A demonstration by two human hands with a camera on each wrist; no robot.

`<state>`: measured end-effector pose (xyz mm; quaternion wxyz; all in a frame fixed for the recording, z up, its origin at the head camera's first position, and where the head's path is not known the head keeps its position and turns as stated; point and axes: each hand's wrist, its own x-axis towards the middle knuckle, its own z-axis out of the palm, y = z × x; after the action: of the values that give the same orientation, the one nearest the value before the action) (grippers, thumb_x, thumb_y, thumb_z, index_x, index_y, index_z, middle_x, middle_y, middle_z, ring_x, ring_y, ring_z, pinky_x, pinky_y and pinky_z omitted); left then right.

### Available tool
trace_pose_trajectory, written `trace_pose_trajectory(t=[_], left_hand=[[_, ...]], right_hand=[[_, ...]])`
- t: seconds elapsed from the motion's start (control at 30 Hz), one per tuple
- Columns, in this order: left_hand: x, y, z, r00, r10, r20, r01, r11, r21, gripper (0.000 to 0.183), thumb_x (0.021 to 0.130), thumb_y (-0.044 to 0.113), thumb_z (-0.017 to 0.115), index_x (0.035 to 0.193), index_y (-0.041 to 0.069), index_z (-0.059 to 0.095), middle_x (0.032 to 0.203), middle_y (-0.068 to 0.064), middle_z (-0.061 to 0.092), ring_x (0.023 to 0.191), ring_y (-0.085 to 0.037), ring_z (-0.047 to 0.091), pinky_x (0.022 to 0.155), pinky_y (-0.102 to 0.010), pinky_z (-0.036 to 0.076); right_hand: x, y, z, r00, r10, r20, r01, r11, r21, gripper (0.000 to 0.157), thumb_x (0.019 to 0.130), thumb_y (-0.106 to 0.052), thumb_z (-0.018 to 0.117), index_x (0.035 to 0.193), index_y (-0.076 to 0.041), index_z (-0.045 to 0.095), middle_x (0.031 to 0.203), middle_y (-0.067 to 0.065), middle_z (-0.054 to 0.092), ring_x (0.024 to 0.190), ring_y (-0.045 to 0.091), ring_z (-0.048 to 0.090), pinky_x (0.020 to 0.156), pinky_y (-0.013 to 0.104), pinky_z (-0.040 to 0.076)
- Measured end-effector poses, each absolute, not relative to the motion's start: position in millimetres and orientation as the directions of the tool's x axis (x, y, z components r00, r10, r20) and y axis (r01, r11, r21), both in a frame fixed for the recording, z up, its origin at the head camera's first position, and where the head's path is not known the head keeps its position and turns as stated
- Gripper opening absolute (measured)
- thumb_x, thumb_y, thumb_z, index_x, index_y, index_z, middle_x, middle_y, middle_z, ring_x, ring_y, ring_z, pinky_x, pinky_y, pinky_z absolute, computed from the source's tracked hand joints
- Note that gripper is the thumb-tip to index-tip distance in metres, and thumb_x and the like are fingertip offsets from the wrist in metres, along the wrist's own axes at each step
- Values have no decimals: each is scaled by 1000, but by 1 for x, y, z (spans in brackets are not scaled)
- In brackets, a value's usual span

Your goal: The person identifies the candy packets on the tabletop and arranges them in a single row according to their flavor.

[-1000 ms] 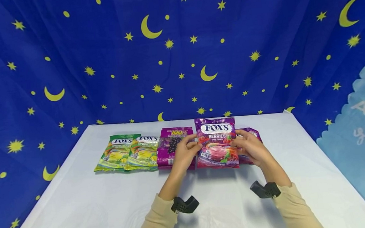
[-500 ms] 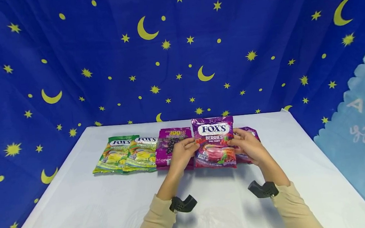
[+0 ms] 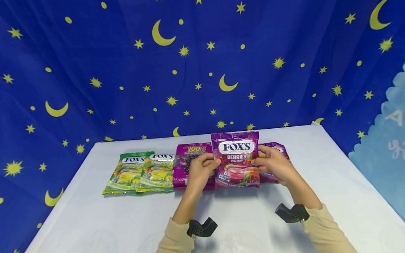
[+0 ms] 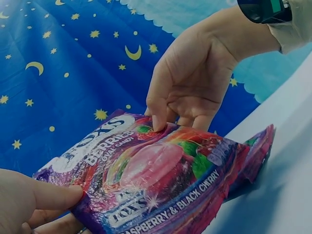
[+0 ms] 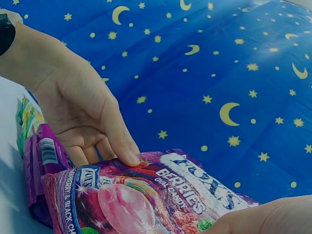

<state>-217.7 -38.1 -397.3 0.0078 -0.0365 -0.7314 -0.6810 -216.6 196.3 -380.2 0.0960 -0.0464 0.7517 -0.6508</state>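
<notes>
A purple Fox's Berries candy bag (image 3: 236, 159) is held up, front facing me, above the table between both hands. My left hand (image 3: 200, 172) pinches its left edge, thumb on the front and fingers behind. At the opposite edge my right hand (image 3: 275, 163) pinches it the same way; the left wrist view shows the right thumb (image 4: 158, 121) pressed on the printed face. Behind my right hand lies another purple bag (image 3: 277, 148), mostly hidden. A magenta candy bag (image 3: 182, 169) marked 100 lies just left, partly covered by my left hand.
Two green Fox's Spring Tea bags (image 3: 129, 174) lie overlapping at the left of the row on the white table (image 3: 107, 237). A blue curtain (image 3: 197, 63) with stars and moons hangs behind. Black wrist cameras (image 3: 201, 228) sit on both wrists.
The held Berries bag has shifted very slightly left and a little down in the head view, partly with the camera's motion. Both hands keep their grip on it.
</notes>
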Motion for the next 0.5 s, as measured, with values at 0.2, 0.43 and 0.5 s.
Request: trace_pose_trajectory(t=[0.2, 0.43, 0.5], left_hand=[[-217, -37, -396, -996, 48, 70, 73, 74, 995, 21, 90, 8, 68, 106, -5, 64, 91, -15, 70, 80, -19, 66, 74, -35, 57], [-218, -38, -398, -999, 31, 34, 36, 76, 996, 30, 90, 7, 67, 117, -5, 62, 103, -18, 69, 91, -24, 67, 77, -34, 57], [-218, -38, -398, -999, 30, 29, 31, 78, 996, 31, 90, 8, 67, 117, -6, 62, 103, -18, 69, 90, -23, 67, 76, -34, 57]], right_hand=[[-215, 197, -381, -979, -199, -37, 4, 165, -986, 66, 89, -1, 61, 146, 6, 30, 136, 29, 48, 110, 32, 60, 85, 36, 54], [-212, 195, -379, -979, -198, -42, 5, 183, -983, 62, 89, -3, 63, 143, 5, 36, 130, 29, 52, 104, 28, 62, 82, 36, 55], [-212, 194, -379, -980, -194, -46, 8, 195, -981, 59, 90, -5, 62, 143, 5, 37, 128, 28, 53, 104, 29, 61, 81, 36, 56]])
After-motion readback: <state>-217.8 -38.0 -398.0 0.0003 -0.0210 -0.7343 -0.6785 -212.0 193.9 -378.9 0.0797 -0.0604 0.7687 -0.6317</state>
